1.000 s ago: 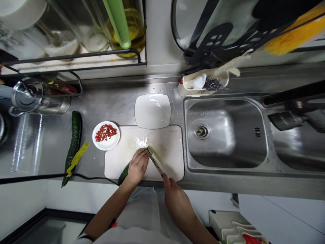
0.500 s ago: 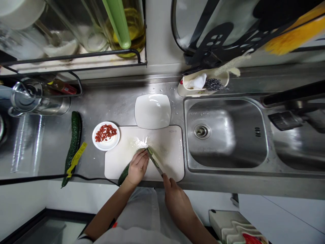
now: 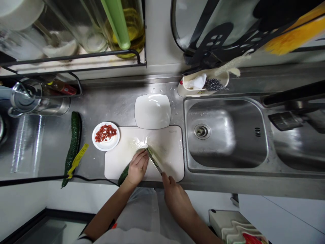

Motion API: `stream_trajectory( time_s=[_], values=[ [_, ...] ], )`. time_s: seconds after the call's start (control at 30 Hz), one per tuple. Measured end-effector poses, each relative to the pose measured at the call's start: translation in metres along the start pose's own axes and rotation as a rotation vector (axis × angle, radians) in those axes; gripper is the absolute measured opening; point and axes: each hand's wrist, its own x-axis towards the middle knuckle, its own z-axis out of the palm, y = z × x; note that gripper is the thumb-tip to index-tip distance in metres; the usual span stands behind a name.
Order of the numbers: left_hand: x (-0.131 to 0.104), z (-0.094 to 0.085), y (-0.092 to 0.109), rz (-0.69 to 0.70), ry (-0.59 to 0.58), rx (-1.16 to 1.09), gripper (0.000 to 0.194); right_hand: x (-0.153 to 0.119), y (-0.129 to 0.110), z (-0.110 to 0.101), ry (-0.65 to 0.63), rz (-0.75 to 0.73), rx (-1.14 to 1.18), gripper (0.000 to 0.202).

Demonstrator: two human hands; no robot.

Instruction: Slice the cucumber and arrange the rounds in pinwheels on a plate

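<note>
My left hand (image 3: 137,166) is closed over a cucumber (image 3: 123,175) on the white cutting board (image 3: 114,166), its fingers hiding most of it. In my right hand (image 3: 176,196) is the handle of a kitchen knife (image 3: 154,161), the blade slanting up and left beside my left fingertips. Green slices (image 3: 149,151) show along the blade, some partly hidden. Touching the board's back edge is a white square plate (image 3: 152,112) with nothing on it. A small white dish (image 3: 106,145) of red dried berries (image 3: 105,133) overlaps the board's left corner.
A whole cucumber (image 3: 73,142) lies at the left, with a yellow tag (image 3: 77,161) on a black cable (image 3: 93,178) across it. The steel sink (image 3: 228,135) is to the right. A rack (image 3: 101,64) of jars and oil overhangs the back left.
The knife and my right hand have shifted very slightly to the left. My left hand stays in place on the cucumber.
</note>
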Motion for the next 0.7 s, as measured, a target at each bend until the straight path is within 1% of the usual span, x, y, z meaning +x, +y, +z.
stream_trajectory(
  time_s=[0.23,0.4,0.57,0.7],
  values=[
    [0.000,0.000,0.000,0.004,-0.008,0.002,0.022,0.003,-0.001,-0.007,-0.033,-0.010,-0.035,0.052],
    [-0.001,0.000,-0.001,0.003,-0.018,0.007,0.022,0.008,-0.003,-0.012,-0.045,-0.020,-0.025,0.046],
    [-0.002,0.000,-0.002,0.001,-0.019,-0.005,0.023,0.012,-0.006,-0.013,-0.059,-0.006,-0.041,0.044],
    [-0.001,0.000,-0.001,0.005,-0.024,-0.006,0.023,0.014,-0.007,-0.012,-0.040,-0.004,-0.041,0.043]
  ],
)
